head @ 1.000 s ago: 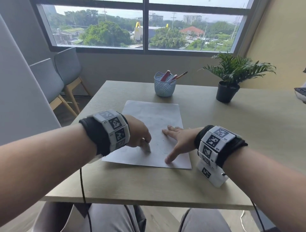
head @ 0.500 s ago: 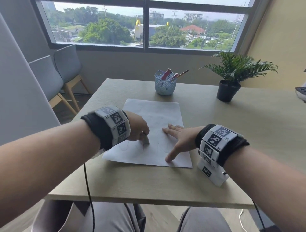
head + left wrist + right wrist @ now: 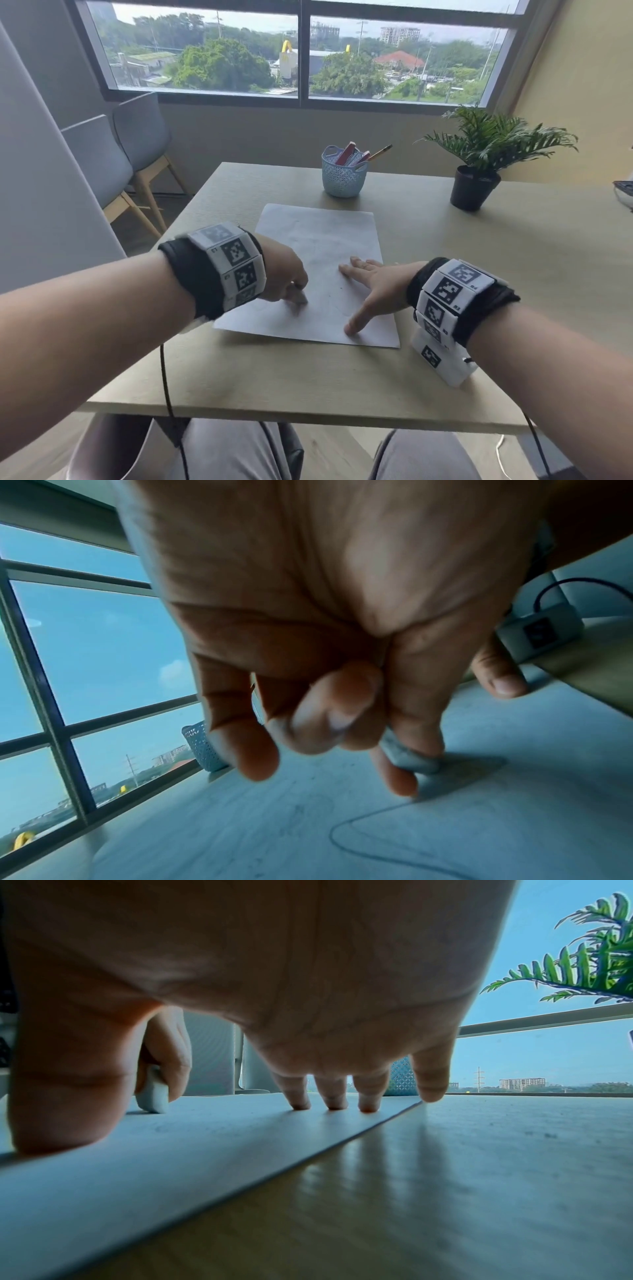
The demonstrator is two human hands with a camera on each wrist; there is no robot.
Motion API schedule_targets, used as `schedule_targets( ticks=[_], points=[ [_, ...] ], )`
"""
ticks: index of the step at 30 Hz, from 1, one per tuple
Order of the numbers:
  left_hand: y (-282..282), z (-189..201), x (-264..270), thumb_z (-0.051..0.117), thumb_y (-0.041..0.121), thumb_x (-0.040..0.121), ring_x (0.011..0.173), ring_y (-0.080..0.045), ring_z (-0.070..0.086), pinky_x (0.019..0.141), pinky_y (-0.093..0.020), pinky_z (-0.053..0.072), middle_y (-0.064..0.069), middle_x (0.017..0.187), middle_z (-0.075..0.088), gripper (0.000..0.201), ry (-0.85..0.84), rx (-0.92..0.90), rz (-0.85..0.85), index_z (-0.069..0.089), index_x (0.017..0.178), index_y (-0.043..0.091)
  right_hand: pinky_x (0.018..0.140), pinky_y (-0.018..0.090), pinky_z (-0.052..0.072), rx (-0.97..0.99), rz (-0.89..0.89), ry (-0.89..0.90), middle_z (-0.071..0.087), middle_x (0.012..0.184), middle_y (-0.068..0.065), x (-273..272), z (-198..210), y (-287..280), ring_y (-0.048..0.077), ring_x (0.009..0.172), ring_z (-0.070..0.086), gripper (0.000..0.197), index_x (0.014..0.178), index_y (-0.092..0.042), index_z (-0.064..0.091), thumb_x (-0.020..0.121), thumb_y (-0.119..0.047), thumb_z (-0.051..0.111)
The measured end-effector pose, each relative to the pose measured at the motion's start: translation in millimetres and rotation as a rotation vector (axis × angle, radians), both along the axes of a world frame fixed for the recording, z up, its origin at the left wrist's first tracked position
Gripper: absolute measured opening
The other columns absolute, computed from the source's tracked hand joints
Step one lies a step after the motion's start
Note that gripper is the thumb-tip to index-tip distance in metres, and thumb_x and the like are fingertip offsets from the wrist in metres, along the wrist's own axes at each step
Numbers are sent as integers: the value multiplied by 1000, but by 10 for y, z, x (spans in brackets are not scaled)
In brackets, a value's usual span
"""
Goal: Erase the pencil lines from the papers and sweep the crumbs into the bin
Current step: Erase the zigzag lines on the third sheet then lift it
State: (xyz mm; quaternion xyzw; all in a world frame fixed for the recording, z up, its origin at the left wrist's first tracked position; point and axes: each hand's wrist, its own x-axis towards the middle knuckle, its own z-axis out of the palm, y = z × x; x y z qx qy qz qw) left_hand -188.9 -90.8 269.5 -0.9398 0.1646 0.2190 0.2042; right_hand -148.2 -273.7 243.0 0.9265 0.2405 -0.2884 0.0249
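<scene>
Holding pencils (image 3: 379, 153), blue basket (image 3: 343, 180); left hand (image 3: 285, 278) pinching eraser (image 3: 407, 756), right hand (image 3: 375, 291) flat on paper (image 3: 325, 246).

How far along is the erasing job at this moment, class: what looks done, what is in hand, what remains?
Done: much of the paper looks blank or only faintly marked. In hand: the left hand pinches the eraser against the sheet, while the right hand presses it flat. Left: a curved pencil line is unerased, specks lie on the sheet unswept, and no bin is in view.
</scene>
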Motion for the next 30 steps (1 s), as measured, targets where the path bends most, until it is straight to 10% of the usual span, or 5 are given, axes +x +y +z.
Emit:
schedule_targets(
  ticks=[23,30],
  points=[
    [2,-27,-11,39,41,101,79,-17,47,53,-23,28,8,83,50,32,-69,43,-31,60,114,21,120,41,1,-8,-7,-7,-13,160,-12,-11,9,3,9,147,-10,117,153,-36,-5,68,-68,69],
    [70,27,42,40,50,98,82,-16,50,69,-27,37,9,87,53,36,-66,-2,54,62,112,25,120,42,0,-5,0,-5,-13,160,-11,-2,-6,-1,8,147,-10,117,153,-36,-5,68,-68,69]
  ],
)
